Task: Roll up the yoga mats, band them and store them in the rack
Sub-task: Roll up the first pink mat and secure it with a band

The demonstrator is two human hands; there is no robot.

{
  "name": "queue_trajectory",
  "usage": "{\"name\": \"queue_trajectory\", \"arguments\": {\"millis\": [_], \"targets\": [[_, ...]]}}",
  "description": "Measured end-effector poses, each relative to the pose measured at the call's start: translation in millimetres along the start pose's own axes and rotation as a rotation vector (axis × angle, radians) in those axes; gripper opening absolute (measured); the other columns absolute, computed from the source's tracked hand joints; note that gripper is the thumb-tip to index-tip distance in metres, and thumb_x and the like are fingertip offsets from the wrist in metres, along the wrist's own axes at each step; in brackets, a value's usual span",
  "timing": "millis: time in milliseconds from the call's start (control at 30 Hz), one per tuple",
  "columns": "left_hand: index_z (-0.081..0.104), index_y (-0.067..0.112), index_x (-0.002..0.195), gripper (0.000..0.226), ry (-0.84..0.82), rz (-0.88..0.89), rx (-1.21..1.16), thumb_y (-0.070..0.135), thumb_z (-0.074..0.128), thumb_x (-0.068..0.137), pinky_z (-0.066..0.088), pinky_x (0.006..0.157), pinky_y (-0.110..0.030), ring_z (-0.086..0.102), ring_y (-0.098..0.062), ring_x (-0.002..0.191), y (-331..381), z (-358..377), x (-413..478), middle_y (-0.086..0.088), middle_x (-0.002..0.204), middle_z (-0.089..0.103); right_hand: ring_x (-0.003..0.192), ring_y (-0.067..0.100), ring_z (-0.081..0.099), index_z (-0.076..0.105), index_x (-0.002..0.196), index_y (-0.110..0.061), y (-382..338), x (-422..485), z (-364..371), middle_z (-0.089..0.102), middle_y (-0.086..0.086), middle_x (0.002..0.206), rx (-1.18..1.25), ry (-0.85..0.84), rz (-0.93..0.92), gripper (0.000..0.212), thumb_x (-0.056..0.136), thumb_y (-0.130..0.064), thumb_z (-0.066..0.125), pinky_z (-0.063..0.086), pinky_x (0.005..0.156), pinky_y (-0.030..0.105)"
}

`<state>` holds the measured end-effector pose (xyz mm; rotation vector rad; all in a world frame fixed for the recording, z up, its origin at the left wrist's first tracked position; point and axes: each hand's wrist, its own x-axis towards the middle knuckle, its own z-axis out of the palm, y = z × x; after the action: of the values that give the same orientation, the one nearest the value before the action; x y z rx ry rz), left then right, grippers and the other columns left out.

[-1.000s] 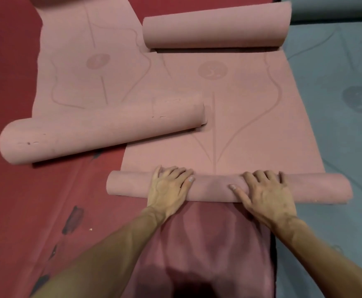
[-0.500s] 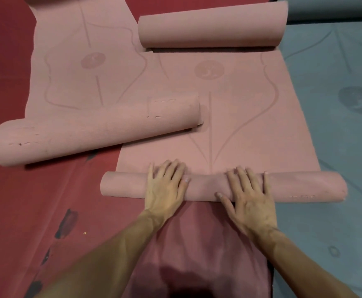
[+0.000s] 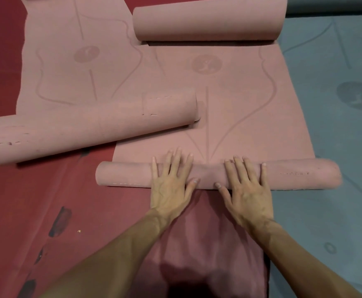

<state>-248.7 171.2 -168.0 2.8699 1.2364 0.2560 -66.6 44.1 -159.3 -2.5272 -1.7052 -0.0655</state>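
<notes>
Lying beyond and left of the left grip (image 3: 171,186), a second pink mat (image 3: 68,67) is spread over the red floor covering (image 3: 14,201). Its near end is curled into a loose roll (image 3: 78,130) set at a slant, and the right tip of that roll overlaps the pink yoga mat (image 3: 251,130) being worked on.

The left grip is open. Its fingers are straight and spread, palm down, pressing on top of the near roll (image 3: 128,174) of the pink yoga mat. This roll runs crosswise and projects well to the left of the left grip.

The right grip (image 3: 246,190) is just beside the left grip and is also open and flat on the same roll, thumbs turned toward each other. The roll continues well to the right of it.

- Surface: dusty pink with a fine ribbed texture.
- Flat part: extends away from both grips and ends in a thicker far roll (image 3: 208,20).
- Markings: a straight centre line, curved guide lines and a round emblem (image 3: 206,64) with a pale figure.
- Lettering: a faint row of marks (image 3: 294,173) on the near roll, right of the right grip, is too small to read.

A darker pink mat (image 3: 208,233) lies under the forearms. Right of the right grip lies a blue-grey mat (image 3: 337,147) with a dark round emblem (image 3: 357,95).
</notes>
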Motion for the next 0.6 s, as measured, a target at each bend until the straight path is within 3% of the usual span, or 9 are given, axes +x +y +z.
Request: {"name": "queue_trajectory", "arguments": {"millis": [100,233,367,600], "targets": [[0.028,0.025,0.164,0.068,0.032,0.116,0.023,0.056,0.035,0.103,0.004,0.126,-0.061,0.02,-0.032,0.158,-1,5,-10,-0.01,0.172,0.021,0.152,0.033,0.035,0.047,0.155,-0.012,0,6,2,0.045,0.012,0.16,-0.009,0.009,-0.003,0.07,0.104,-0.057,0.031,0.016,0.125,0.063],[0.035,0.028,0.161,0.062,0.016,0.052,0.007,0.054,0.032,0.105,0.014,0.125,-0.061,0.035,-0.03,0.152,5,8,-7,-0.006,0.164,0.04,0.153,0.034,0.032,0.045,0.155,-0.013,-3,9,1,0.043,0.013,0.162,-0.022,-0.003,0.011,0.072,0.104,-0.059,0.027,0.014,0.124,0.065],[0.043,0.028,0.157,0.06,0.003,0.072,0.001,0.055,0.032,0.105,0.019,0.125,-0.058,0.043,-0.027,0.144,-3,5,8,-0.001,0.156,0.05,0.157,0.037,0.021,0.04,0.158,-0.013,8,13,-6,0.035,0.018,0.165,-0.068,0.048,-0.025,0.076,0.101,-0.063,0.034,0.002,0.125,0.065],[0.042,0.025,0.158,0.064,0.01,0.069,-0.036,0.058,0.033,0.104,0.013,0.126,-0.057,0.04,-0.029,0.148,-1,3,15,-0.005,0.161,0.045,0.145,0.035,0.043,0.051,0.151,-0.016,20,20,-2,0.052,0.013,0.154,-0.033,-0.007,-0.023,0.072,0.1,-0.062,0.03,0.021,0.121,0.066]]}}
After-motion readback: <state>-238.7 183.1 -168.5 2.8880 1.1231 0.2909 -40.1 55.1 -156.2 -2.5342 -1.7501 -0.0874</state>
